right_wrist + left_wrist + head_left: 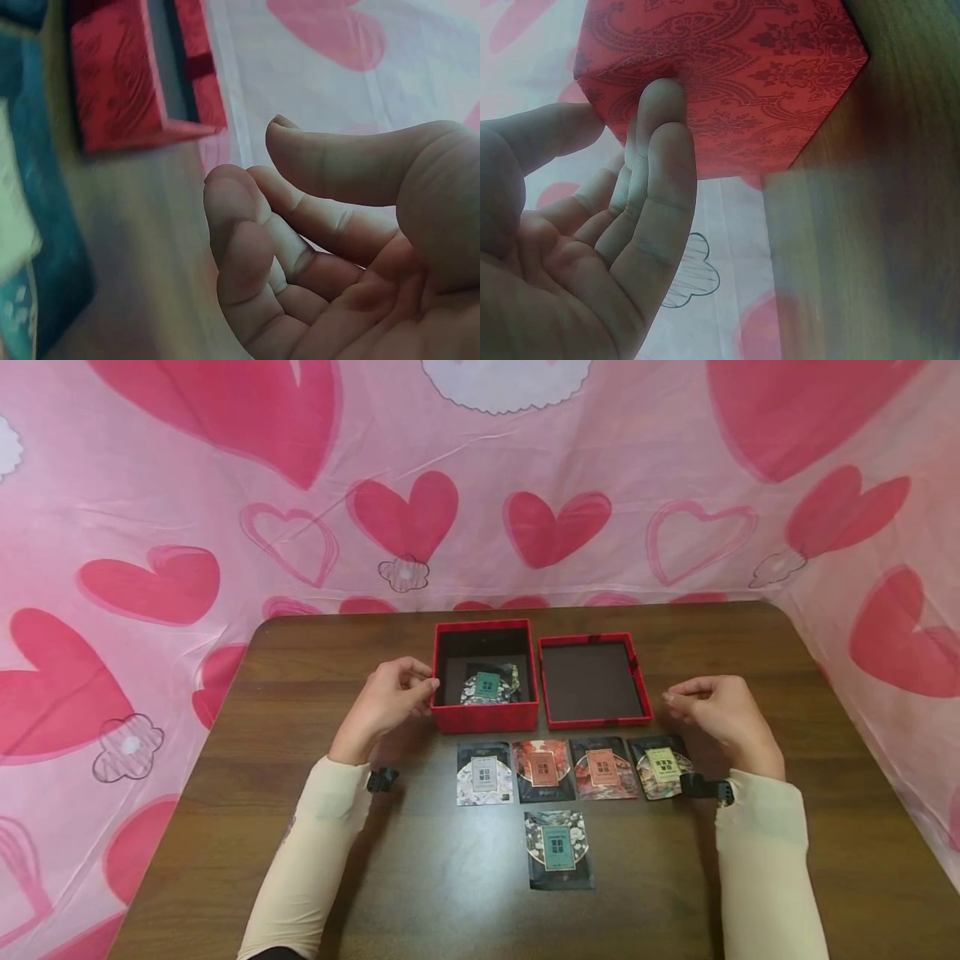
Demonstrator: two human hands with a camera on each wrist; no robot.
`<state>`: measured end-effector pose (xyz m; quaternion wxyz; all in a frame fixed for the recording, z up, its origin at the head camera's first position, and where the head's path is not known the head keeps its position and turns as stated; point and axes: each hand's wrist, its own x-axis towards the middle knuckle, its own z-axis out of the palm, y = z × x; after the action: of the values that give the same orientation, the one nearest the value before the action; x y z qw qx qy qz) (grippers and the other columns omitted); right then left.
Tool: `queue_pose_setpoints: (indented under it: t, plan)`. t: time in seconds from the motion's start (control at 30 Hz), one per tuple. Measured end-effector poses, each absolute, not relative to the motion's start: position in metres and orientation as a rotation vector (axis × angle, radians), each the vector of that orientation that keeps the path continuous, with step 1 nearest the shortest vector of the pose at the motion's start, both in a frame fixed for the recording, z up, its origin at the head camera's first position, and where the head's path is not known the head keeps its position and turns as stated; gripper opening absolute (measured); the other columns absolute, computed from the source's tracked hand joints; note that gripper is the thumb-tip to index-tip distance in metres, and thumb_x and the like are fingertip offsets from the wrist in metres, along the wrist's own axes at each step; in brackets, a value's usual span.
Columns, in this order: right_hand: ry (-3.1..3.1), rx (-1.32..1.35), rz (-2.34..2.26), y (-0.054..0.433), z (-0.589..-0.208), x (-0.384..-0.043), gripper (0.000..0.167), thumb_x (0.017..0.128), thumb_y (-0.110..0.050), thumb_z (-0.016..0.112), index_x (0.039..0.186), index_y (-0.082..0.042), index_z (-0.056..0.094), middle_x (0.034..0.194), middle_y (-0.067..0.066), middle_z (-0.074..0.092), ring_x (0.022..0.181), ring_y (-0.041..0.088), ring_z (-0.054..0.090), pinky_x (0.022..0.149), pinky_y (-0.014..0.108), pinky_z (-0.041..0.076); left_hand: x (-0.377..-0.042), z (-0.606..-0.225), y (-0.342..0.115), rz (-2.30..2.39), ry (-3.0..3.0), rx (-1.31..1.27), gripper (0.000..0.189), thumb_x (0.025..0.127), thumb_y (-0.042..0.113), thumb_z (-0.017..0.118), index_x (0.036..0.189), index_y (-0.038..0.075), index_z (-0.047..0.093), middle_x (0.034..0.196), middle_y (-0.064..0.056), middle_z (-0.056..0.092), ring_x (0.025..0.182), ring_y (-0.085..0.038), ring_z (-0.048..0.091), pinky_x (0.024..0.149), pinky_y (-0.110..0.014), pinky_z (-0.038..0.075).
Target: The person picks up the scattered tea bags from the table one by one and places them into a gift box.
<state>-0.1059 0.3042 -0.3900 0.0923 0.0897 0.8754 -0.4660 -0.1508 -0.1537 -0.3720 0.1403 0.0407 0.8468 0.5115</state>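
Observation:
My left hand (390, 693) is at the left side of an open red box (486, 718) with a dark lining. In the left wrist view, its fairly straight fingertips touch the patterned red wall (765, 97), while the thumb lies by the box's edge. Inside the box lies a tea sachet (486, 685) with a green label, another partly hidden behind it. To the right, my right hand (720, 714) hovers with loosely bent fingers and nothing between them. Nearest to it is the red box lid (596, 681), inside facing up; in the right wrist view a gap separates them.
In front of the box and lid is a row of several sachets: white-label (484, 773), two red-label (543, 770), yellow-label (660, 767). A green-label sachet (558, 850) lies nearer. The wooden table (420, 877) backs onto a pink heart-print cloth (480, 460).

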Motion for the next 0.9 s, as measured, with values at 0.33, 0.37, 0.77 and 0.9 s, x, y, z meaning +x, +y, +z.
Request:
queue_pose_setpoints:
  t: [0.33, 0.37, 0.77, 0.9]
  plan:
    - [2.561, 0.354, -1.306, 0.314, -0.399, -0.098, 0.038, 0.096, -0.025, 0.07, 0.119, 0.006, 0.066, 0.106, 0.018, 0.07, 0.091, 0.03, 0.06, 0.071, 0.033, 0.052, -0.15, -0.37, -0.154, 1.479, 2.45, 0.125, 0.027, 0.096, 0.017, 0.069, 0.116, 0.001, 0.063, 0.094, -0.016, 0.069, 0.082, -0.045, 0.068, 0.076, -0.055, 0.058]
    - [2.553, 0.361, -1.294, 0.315, -0.4, -0.098, 0.04, 0.095, -0.026, 0.071, 0.119, 0.005, 0.066, 0.108, 0.019, 0.069, 0.093, 0.031, 0.059, 0.072, 0.033, 0.052, -0.15, -0.37, -0.154, 1.478, 2.452, 0.124, 0.026, 0.096, 0.017, 0.069, 0.116, 0.001, 0.063, 0.094, -0.017, 0.069, 0.081, -0.045, 0.068, 0.076, -0.055, 0.058]
    - [2.488, 0.346, -1.202, 0.32, -0.415, -0.091, 0.061, 0.082, -0.028, 0.086, 0.123, 0.007, 0.058, 0.112, 0.02, 0.066, 0.104, 0.034, 0.057, 0.091, 0.051, 0.047, -0.15, -0.37, -0.153, 1.448, 2.471, 0.136, 0.027, 0.096, 0.016, 0.07, 0.117, 0.001, 0.063, 0.09, -0.017, 0.068, 0.079, -0.045, 0.068, 0.077, -0.055, 0.058]
    - [2.543, 0.333, -1.102, 0.319, -0.415, -0.089, 0.059, 0.078, -0.025, 0.088, 0.12, 0.007, 0.06, 0.108, 0.019, 0.065, 0.097, 0.033, 0.057, 0.083, 0.047, 0.048, -0.15, -0.37, -0.153, 1.441, 2.468, 0.127, 0.027, 0.096, 0.017, 0.07, 0.117, 0.002, 0.063, 0.092, -0.016, 0.068, 0.08, -0.045, 0.068, 0.078, -0.055, 0.058]
